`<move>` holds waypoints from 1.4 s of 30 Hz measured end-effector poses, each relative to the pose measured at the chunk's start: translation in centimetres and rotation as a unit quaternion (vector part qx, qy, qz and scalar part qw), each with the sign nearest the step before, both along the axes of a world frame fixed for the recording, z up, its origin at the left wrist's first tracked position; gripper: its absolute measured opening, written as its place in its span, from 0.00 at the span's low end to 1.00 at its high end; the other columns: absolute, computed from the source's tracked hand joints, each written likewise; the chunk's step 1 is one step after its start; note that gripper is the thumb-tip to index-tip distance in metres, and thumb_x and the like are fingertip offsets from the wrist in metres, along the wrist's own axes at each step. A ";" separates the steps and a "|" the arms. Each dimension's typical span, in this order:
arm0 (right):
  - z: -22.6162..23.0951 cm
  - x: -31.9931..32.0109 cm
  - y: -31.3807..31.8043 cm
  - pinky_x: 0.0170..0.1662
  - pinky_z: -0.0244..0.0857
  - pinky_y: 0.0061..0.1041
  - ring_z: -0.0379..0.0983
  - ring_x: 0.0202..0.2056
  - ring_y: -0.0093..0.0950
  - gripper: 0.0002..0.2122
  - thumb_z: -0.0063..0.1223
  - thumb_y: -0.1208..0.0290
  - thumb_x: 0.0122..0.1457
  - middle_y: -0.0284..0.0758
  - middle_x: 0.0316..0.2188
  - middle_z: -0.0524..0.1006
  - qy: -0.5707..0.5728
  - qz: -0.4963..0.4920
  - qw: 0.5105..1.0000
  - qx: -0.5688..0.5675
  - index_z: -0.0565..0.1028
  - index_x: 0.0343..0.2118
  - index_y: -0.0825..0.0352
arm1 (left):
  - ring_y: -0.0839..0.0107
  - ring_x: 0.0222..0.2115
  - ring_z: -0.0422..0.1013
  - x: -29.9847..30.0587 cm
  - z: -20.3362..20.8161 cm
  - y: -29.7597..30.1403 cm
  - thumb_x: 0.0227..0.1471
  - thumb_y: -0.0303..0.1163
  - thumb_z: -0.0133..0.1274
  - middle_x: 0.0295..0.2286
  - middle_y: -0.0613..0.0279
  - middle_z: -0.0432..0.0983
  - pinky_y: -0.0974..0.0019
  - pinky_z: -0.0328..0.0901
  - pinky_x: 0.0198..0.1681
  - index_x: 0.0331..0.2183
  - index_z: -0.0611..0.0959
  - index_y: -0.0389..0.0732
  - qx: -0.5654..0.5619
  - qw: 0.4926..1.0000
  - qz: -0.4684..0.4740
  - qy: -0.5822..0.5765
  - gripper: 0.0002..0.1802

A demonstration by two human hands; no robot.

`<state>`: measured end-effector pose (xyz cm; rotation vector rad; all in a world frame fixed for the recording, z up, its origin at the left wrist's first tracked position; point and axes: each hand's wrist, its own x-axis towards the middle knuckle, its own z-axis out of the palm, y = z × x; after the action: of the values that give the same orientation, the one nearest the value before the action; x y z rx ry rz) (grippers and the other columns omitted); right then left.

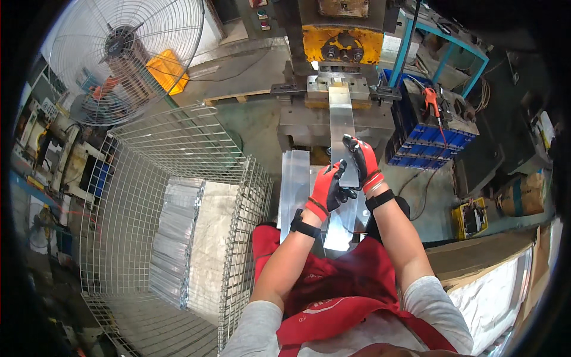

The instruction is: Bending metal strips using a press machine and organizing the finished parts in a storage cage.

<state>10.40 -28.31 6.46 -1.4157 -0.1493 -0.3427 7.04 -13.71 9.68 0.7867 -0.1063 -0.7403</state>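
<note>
A long flat metal strip (341, 122) reaches away from me, its far end lying in the die (339, 87) of a press (342, 44). My right hand (363, 163), in a red and black glove, grips the strip's right edge near its close end. On the left edge, closer to me, my left hand (328, 189) is closed in a matching glove. The fingertips are partly hidden against the strip. Below and left of the hands lies a stack of similar metal strips (295, 178), with more shiny metal (339, 237) in front of my lap.
On the left stands a wire mesh cage (238, 238) holding stacked metal strips (172, 238). A large fan (122, 44) rises behind it. Blue crates (425, 143) carry a red-orange air gun (432, 102) at right. Cardboard (476, 253) lies near my right elbow.
</note>
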 end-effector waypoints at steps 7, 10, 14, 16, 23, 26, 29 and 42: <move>-2.6 -4.6 -0.5 0.43 0.59 0.26 0.67 0.39 0.31 0.15 0.44 0.68 0.51 0.40 0.36 0.71 -0.126 -0.030 0.971 -0.203 0.68 0.41 0.70 | 0.69 0.17 0.69 -4.0 -3.2 2.2 0.47 0.37 0.47 0.27 0.60 0.71 0.67 0.67 0.20 0.34 0.71 0.39 0.151 0.950 0.091 -0.257 0.13; 1.2 -7.7 1.8 0.48 0.54 0.26 0.60 0.46 0.33 0.29 0.55 0.66 0.43 0.41 0.44 0.65 0.044 -0.177 0.971 -0.156 0.59 0.50 0.67 | 0.68 0.20 0.70 -6.4 -3.5 6.0 0.46 0.37 0.47 0.26 0.61 0.72 0.66 0.65 0.24 0.35 0.72 0.38 0.372 0.844 0.075 -0.380 0.14; 10.3 -11.3 1.7 0.54 0.39 0.45 0.54 0.49 0.40 0.32 0.58 0.61 0.36 0.39 0.45 0.62 -0.139 -0.216 0.729 -0.634 0.61 0.48 0.63 | 0.63 0.25 0.69 -8.2 1.0 10.3 0.44 0.36 0.48 0.26 0.60 0.71 0.63 0.62 0.25 0.39 0.71 0.42 0.556 0.658 -0.004 -0.507 0.17; 11.4 -11.7 1.5 0.52 0.44 0.41 0.59 0.45 0.37 0.27 0.56 0.62 0.36 0.38 0.39 0.66 -0.174 -0.098 0.684 -0.702 0.66 0.43 0.63 | 0.62 0.25 0.69 -8.2 2.0 11.1 0.43 0.36 0.48 0.26 0.59 0.71 0.64 0.62 0.25 0.41 0.70 0.46 0.559 0.592 0.004 -0.580 0.19; 9.6 -11.0 0.3 0.40 0.59 0.26 0.70 0.27 0.28 0.08 0.51 0.68 0.41 0.33 0.22 0.72 -0.078 0.054 0.697 -0.711 0.71 0.27 0.59 | 0.61 0.33 0.68 -6.8 5.8 12.3 0.40 0.33 0.53 0.37 0.54 0.67 0.66 0.64 0.32 0.49 0.62 0.43 0.565 0.577 0.188 -0.559 0.32; 8.5 -10.0 0.0 0.30 0.60 0.21 0.68 0.21 0.24 0.08 0.52 0.70 0.43 0.33 0.18 0.72 0.042 0.023 0.880 -0.473 0.72 0.29 0.60 | 0.63 0.41 0.65 -6.3 4.7 11.4 0.41 0.30 0.54 0.42 0.50 0.64 0.67 0.63 0.38 0.50 0.59 0.40 0.416 0.735 0.306 -0.440 0.34; 6.8 -7.1 -0.2 0.20 0.52 0.15 0.57 0.16 0.13 0.05 0.52 0.71 0.47 0.25 0.14 0.66 0.125 0.014 0.985 -0.115 0.73 0.27 0.64 | 0.71 0.39 0.66 -6.6 0.1 9.4 0.47 0.32 0.49 0.40 0.57 0.66 0.71 0.63 0.37 0.50 0.58 0.40 0.390 0.799 0.195 -0.414 0.29; 3.6 1.1 -0.8 0.28 0.56 0.13 0.62 0.24 0.12 0.04 0.50 0.72 0.48 0.22 0.20 0.69 0.076 0.010 0.991 0.108 0.73 0.22 0.66 | 0.72 0.13 0.69 -4.3 2.6 1.4 0.50 0.55 0.36 0.18 0.56 0.73 0.79 0.55 0.10 0.40 0.70 0.41 0.061 0.992 -0.096 0.051 0.28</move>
<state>11.54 -29.07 10.03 -1.2193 -0.0005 -0.2261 2.75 -12.27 12.30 0.8622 -0.0461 -0.9758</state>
